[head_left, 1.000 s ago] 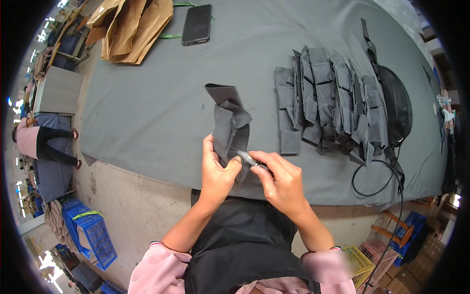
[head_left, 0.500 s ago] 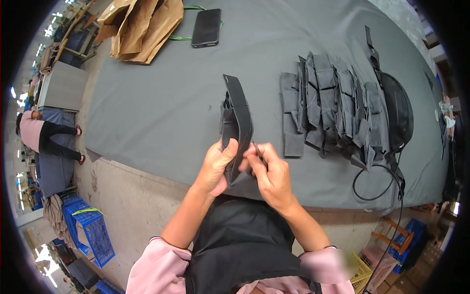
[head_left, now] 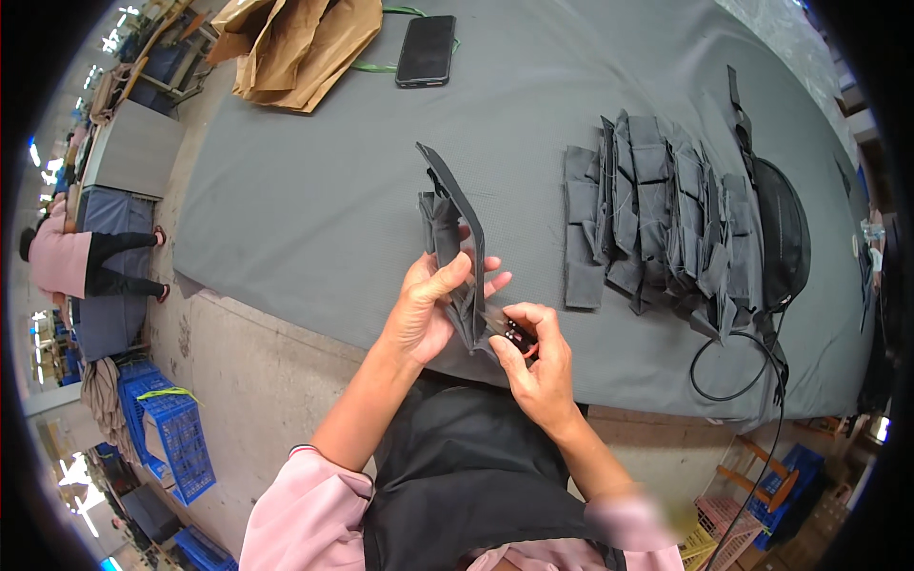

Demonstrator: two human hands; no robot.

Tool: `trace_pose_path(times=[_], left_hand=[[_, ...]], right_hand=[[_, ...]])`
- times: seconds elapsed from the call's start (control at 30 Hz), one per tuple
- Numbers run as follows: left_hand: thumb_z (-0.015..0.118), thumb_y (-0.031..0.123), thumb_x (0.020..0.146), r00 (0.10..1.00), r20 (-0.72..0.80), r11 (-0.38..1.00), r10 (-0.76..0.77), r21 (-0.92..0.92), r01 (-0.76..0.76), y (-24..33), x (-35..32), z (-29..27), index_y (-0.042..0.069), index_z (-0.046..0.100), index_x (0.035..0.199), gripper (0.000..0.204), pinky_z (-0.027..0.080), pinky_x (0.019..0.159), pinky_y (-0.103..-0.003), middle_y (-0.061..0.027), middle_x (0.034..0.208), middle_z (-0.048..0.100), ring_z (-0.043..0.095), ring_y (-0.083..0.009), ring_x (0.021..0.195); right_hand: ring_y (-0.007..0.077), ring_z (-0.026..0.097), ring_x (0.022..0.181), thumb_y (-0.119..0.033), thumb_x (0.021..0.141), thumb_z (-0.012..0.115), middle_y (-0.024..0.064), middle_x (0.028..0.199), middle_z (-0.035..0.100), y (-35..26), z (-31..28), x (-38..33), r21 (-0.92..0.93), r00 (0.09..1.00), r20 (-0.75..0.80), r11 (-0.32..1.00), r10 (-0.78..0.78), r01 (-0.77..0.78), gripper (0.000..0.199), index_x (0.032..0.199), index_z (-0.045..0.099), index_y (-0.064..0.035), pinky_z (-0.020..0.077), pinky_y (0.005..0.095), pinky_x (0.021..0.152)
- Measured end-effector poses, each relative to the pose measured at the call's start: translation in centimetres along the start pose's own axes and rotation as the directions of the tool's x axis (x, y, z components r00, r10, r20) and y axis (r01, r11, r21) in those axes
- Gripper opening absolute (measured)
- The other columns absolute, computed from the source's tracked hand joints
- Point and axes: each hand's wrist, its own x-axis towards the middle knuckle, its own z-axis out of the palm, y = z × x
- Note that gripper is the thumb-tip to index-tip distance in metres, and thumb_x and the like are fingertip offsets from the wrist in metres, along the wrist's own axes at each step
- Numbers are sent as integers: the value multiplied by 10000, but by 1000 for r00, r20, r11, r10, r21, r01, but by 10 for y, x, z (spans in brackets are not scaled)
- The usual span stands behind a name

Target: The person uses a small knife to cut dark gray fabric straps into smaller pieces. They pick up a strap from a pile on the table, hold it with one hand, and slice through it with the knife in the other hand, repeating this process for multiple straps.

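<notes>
My left hand grips a dark grey fabric pouch piece with a stiff upright flap. The thumb lies on its near side, and fingertips show past its right edge. In my closed right hand are small thread snips with a dark body and a bit of red. Their metal tip meets the lower right edge of the pouch piece; exactly what it touches is too small to make out. To the right, several similar grey fabric pieces stand in a row on the grey cloth-covered table.
A brown paper bag and a black phone lie at the far left. Beyond the fabric row sit a black pouch bag and a looped black cable. Blue crates stand on the floor, near another person.
The pouch piece has tilted and its flap bends further left at the top. My left fingertips now show beyond it. My right hand has shifted slightly lower, bringing the snips to the piece's lower edge.
</notes>
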Motion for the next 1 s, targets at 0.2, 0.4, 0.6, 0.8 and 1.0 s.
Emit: trace_pose_path(times=[0.2,0.4,0.6,0.8,1.0], left_hand=[[668,219,853,998,-16,994,-54,92,55,5,-1,-1,22,576,1002,264,509,883,-370,-140,911,640,628,-229,915],[555,282,926,999,-19,998,-34,57,35,7,1,3,2,567,1064,313,523,857,-353,-193,998,637,627,-255,968],[541,378,924,999,16,999,-40,32,39,8,0,-5,-2,564,1076,410,542,807,-338,-174,996,637,642,-254,926],[531,452,907,998,-10,997,-60,47,61,9,-1,-6,5,575,1053,472,553,763,-332,-166,978,638,648,-255,901],[490,435,933,992,35,985,-119,-125,123,9,-1,-6,13,560,1068,449,560,765,-350,-173,990,627,640,-269,913]], right_hand=[[143,520,643,-43,754,711,74,871,582,-3,3,1,-5,998,-39,999,-41,41,280,995,569,-28,478,251,583],[136,539,637,-21,746,707,66,812,586,-4,1,2,-22,996,-23,996,-84,83,218,942,610,-20,469,256,527],[186,572,645,-32,727,710,58,795,604,-5,4,2,-118,987,-21,981,-160,157,203,912,625,-37,456,281,558],[235,561,700,-61,697,718,58,784,603,-10,5,9,-247,963,101,931,-251,269,217,894,630,-55,415,337,631],[227,566,711,-66,691,724,48,782,602,-7,6,7,-216,955,97,931,-280,295,230,901,630,-50,414,338,625]])
